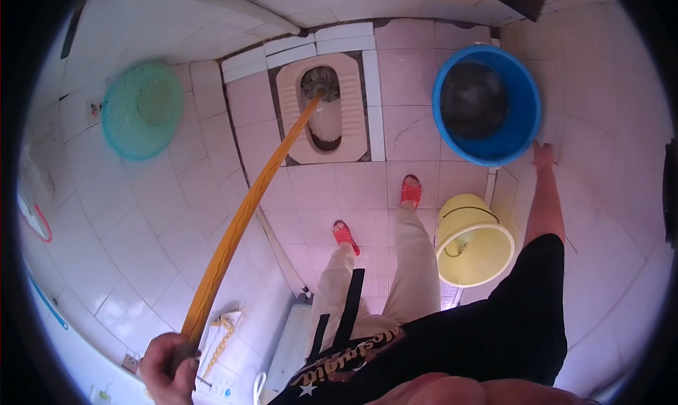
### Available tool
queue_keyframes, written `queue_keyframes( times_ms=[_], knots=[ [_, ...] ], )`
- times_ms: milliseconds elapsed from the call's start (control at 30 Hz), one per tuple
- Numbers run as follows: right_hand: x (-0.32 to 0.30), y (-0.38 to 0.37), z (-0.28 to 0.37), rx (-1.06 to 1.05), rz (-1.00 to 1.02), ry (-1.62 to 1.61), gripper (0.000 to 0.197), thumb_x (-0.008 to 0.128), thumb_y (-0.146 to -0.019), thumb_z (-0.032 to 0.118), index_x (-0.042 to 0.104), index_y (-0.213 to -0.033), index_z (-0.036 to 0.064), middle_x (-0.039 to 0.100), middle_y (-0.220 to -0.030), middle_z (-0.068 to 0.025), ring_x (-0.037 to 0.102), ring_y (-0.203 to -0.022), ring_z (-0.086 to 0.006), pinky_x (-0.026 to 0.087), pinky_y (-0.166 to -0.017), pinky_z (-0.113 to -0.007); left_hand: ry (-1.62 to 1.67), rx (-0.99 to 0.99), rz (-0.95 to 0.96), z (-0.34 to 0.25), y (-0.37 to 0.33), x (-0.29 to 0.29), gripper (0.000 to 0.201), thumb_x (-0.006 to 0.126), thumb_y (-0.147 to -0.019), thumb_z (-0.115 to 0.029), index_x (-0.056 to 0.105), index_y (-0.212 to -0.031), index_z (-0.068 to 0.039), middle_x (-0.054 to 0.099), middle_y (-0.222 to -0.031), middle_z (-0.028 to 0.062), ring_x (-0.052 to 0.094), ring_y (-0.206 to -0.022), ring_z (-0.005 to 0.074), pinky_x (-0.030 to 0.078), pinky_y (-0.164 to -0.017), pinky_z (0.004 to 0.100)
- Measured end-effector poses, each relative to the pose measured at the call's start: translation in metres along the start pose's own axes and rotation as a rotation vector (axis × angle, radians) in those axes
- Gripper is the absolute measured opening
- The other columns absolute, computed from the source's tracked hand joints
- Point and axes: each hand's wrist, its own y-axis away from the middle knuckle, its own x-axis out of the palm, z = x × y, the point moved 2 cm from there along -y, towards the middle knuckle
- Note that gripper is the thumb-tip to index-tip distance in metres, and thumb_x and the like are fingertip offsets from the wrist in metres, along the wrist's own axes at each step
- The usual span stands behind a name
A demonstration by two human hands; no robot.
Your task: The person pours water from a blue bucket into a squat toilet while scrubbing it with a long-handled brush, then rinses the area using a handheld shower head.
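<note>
Left hand (pixel 168 370) grasps near end of yellow handle (pixel 247 207) — far end ahead and rightward of grip, at squat toilet (pixel 288 133). Right hand (pixel 544 156) beside blue tub (pixel 524 94); cannot tell if gripping. Right of left-hand grip — black shirt (pixel 487 341) with lettering (pixel 357 359), white star (pixel 308 389).

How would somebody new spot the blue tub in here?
Start at the squat toilet set in the pink tiled floor, and look to its right. There, a wide round tub has something dark inside, with the person's right hand beside its rim. It is bright blue, unlike the pale yellow bucket lower in view.
</note>
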Motion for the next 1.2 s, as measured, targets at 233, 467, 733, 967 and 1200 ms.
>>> queue_keyframes(
  times_ms=[233,467,733,967,1200],
  knots=[
    [-0.005,-0.031,0.061,0.129,-0.067,-1.277,0.046,0.061,-0.071,0.025,0.051,-0.109,0.0009,0.058,-0.098,-0.0161,0.056,-0.086,-0.0234,0.045,-0.075,-0.034,-0.059,0.049,-0.155,-0.088,-0.013,0.032,0.028,0.056,-0.062,-0.009,0.05,-0.087,0.002,0.054,-0.072,0.0092,0.057,-0.062,0.0173,0.046,-0.056,0.0239],
    [-0.077,0.043,0.13,0.058,0.199,-1.314,0.017,0.06,-0.071,0.012,0.053,-0.086,0.0073,0.051,-0.07,0.0012,0.047,-0.055,-0.0089,0.039,-0.047,-0.02,-0.13,0.094,-0.044,-0.086,-0.014,0.013,0.032,0.061,-0.064,-0.01,0.051,-0.091,0.003,0.053,-0.08,0.0102,0.056,-0.071,0.0172,0.045,-0.063,0.0266],
    [-0.126,0.103,0.295,-0.17,0.227,-1.418,0.013,0.06,-0.068,0.004,0.048,-0.074,0.0069,0.046,-0.065,0.0008,0.044,-0.059,-0.0109,0.038,-0.054,-0.026,-0.064,0.083,-0.081,-0.098,-0.011,0.031,0.03,0.056,-0.06,-0.005,0.051,-0.089,0.002,0.054,-0.077,0.0094,0.057,-0.067,0.0181,0.049,-0.062,0.0284],
    [-0.152,0.115,0.406,-0.313,0.14,-1.13,0.02,0.062,-0.068,0.011,0.043,-0.067,0.008,0.045,-0.06,-0.005,0.046,-0.057,-0.018,0.037,-0.054,-0.03,0.022,0.076,-0.1,-0.079,-0.016,0.029,0.032,0.063,-0.065,-0.015,0.051,-0.088,0.002,0.055,-0.074,0.0088,0.056,-0.067,0.0168,0.047,-0.06,0.0267],
    [-0.157,0.136,0.464,-0.386,0.158,-0.838,0.019,0.06,-0.071,0.013,0.042,-0.067,0.0119,0.047,-0.061,-0.0083,0.051,-0.059,-0.0232,0.04,-0.054,-0.033,-0.103,0.121,-0.072,-0.054,-0.019,0.013,0.033,0.064,-0.067,-0.019,0.051,-0.088,0.003,0.054,-0.069,0.0065,0.053,-0.065,0.0139,0.043,-0.061,0.0247]
  ],
)
